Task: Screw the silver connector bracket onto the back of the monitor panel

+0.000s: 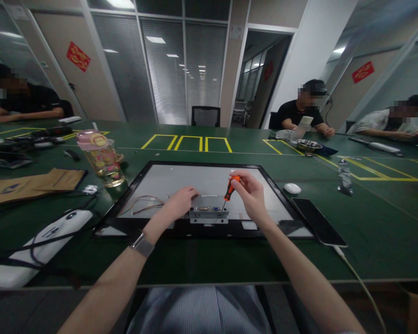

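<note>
A flat monitor panel (pixel 167 178) lies back-up on the green table (pixel 209 260), its grey metal back showing. My right hand (pixel 251 194) is closed round an orange-handled screwdriver (pixel 229 190), whose tip points down at the small metal connector board (pixel 209 213) near the panel's front edge. My left hand (pixel 181 200) rests with curled fingers on the panel just left of that board, pressing down on it. Thin coloured wires (pixel 144 203) run over the panel's left side.
A black phone (pixel 318 221) on a cable and a white mouse (pixel 292 188) lie right of the panel. A pink-lidded bottle (pixel 101 157), brown envelopes (pixel 31 184) and a white device (pixel 43 239) sit left. Other people sit at the far edges.
</note>
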A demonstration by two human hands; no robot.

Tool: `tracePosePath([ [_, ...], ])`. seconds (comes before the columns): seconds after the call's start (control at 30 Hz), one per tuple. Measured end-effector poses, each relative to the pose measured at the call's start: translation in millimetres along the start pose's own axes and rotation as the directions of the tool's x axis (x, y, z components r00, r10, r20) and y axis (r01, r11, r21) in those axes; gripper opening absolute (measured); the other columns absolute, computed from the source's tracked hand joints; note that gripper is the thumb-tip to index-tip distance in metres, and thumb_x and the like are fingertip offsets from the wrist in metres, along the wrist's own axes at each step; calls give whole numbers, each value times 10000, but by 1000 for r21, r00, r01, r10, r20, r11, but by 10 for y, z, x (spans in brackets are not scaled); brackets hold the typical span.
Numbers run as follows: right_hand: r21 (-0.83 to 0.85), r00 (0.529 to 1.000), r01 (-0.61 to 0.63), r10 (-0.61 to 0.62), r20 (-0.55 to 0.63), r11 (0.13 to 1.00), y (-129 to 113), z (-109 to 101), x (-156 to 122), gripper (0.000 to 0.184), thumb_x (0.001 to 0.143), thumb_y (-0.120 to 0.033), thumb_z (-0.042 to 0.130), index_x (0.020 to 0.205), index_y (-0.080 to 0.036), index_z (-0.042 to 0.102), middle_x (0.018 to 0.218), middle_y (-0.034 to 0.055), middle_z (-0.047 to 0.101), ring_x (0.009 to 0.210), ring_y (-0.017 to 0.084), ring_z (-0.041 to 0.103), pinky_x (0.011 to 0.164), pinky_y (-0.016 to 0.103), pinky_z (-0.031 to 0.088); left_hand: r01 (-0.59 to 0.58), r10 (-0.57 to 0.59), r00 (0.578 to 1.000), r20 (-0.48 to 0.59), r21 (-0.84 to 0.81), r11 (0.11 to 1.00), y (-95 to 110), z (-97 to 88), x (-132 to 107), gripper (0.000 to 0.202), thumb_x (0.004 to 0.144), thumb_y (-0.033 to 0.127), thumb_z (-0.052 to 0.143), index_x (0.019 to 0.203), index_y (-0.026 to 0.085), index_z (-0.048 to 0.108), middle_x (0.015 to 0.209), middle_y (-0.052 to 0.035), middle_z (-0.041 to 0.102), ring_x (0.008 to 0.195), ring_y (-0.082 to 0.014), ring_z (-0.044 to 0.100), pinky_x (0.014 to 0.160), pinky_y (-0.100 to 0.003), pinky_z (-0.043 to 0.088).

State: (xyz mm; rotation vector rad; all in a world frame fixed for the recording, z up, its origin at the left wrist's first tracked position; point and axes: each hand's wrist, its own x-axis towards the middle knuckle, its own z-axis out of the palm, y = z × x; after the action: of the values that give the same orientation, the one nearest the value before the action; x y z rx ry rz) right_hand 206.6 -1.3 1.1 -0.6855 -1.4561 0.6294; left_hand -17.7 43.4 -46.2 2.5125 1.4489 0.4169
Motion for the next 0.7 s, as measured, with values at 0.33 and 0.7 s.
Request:
tracePosePath([
  [0.33, 39, 999, -25, 23, 37, 999, 59, -20, -1, 226, 933, -302, 474, 1065, -262, 653, 903, 32, 674, 911, 188, 632, 891, 390, 473, -11, 11, 1000, 1, -2, 1000, 9, -8, -2, 410, 820, 6, 338, 1087, 142, 618, 1155, -91, 594, 1072, -172, 554, 987, -275, 408],
  [0.7, -27, 1000, 5, -5, 3, 1000, 7, -5, 5, 124, 814, -262, 648, 934, -261, 676, 908, 18, 607, 857, 170, 585, 785, 330, 486, -11, 11, 1000, 12, -4, 1000, 28, -20, -2, 399, 816, 6, 352, 1081, 141, 619, 1140, -85, 602, 1074, -172, 548, 987, -273, 407],
])
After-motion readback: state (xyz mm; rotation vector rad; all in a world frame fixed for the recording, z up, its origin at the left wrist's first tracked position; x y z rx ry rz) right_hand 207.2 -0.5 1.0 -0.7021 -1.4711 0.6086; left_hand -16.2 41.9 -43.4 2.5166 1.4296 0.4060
